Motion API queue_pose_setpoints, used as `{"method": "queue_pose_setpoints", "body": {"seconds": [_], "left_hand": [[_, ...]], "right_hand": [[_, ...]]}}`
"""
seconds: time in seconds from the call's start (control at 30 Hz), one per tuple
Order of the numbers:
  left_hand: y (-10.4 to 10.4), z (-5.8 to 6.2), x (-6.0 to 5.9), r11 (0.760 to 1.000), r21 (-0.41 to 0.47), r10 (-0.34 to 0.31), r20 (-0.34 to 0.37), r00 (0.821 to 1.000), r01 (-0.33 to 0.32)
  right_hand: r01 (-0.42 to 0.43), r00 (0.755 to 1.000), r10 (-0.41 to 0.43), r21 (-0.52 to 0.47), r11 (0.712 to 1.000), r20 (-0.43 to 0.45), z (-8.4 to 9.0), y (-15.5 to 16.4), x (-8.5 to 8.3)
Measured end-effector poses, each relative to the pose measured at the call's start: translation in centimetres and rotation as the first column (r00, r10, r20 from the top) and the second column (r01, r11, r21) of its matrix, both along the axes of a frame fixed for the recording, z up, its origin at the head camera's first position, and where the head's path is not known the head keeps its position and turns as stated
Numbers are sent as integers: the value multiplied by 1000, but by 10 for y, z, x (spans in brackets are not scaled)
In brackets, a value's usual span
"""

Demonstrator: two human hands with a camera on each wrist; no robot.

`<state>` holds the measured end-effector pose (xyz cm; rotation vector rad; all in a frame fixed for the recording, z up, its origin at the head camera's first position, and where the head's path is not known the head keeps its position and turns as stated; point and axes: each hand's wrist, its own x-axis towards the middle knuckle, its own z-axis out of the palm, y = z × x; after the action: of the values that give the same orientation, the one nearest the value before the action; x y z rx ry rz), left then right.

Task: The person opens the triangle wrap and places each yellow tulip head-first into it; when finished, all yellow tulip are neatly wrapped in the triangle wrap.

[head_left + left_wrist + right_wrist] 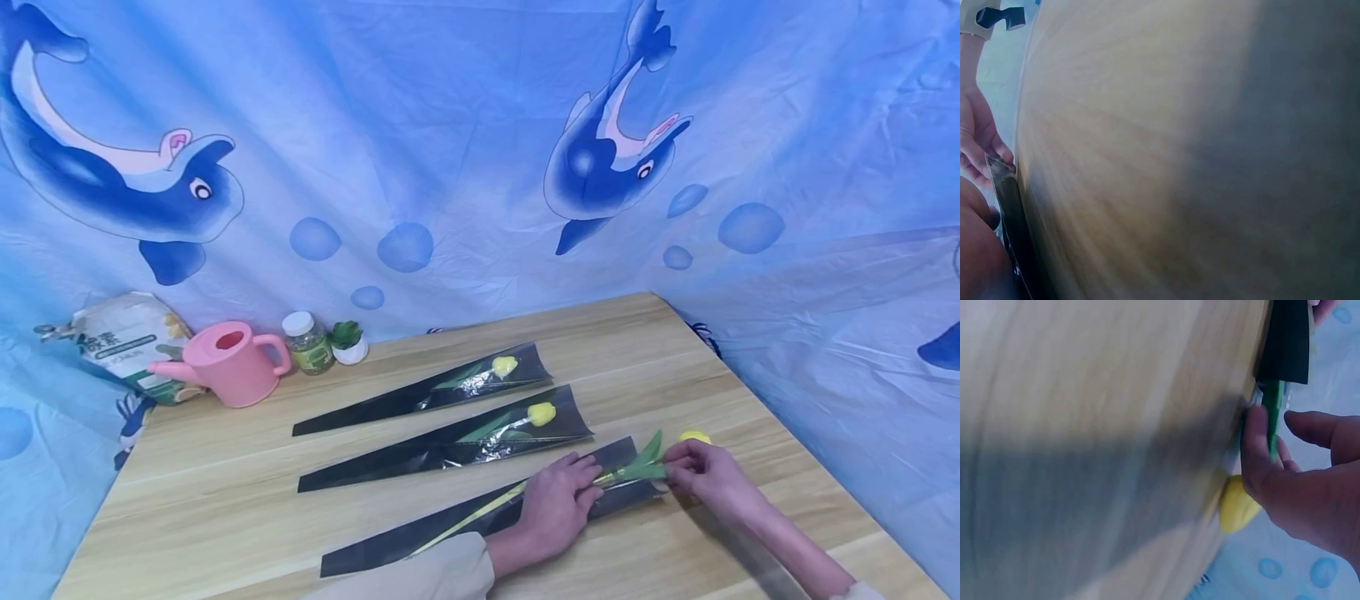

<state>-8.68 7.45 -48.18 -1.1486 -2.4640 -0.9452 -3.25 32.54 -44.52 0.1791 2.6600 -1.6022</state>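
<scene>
A black, clear-fronted flower sleeve [375,546] lies nearest on the table, with a yellow tulip's [694,437] pale stem and green leaves along it. The bloom sticks out past the sleeve's wide end. My left hand [555,504] rests on the sleeve and stem, its fingers extended. At the wide end, my right hand [712,479] holds the tulip by its leaves, just below the bloom. The right wrist view shows a green leaf [1274,415] between its thumb and fingers, the yellow bloom [1238,505] beside the hand. The left wrist view catches mostly tabletop.
Two more black sleeves, a middle one [360,472] and a far one [360,418], each hold a yellow tulip. At the back left stand a pink watering can [240,371], a white-lidded jar [309,346], a small potted plant [349,348] and a white bag [123,337].
</scene>
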Motion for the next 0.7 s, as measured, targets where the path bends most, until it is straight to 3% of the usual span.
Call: {"method": "queue_pose_setpoints", "body": {"seconds": [0.17,0.3,0.43,0.53,0.7], "left_hand": [[1,0,0,1000,13,-1,-1,1000,1],[1,0,-1,1000,25,-4,-19,1000,5],[1,-2,-2,999,36,-8,-31,999,9],[1,-2,-2,999,34,-7,-31,999,8],[0,-2,-2,1000,29,-8,-19,1000,8]], "right_hand": [[58,990,-21,260,964,-142,6,7,3],[146,961,-41,378,914,-273,7,23,2],[192,936,-18,467,863,-351,4,41,-1],[173,935,22,510,843,-354,1,49,-5],[46,971,77,492,870,-226,1,53,-10]]}}
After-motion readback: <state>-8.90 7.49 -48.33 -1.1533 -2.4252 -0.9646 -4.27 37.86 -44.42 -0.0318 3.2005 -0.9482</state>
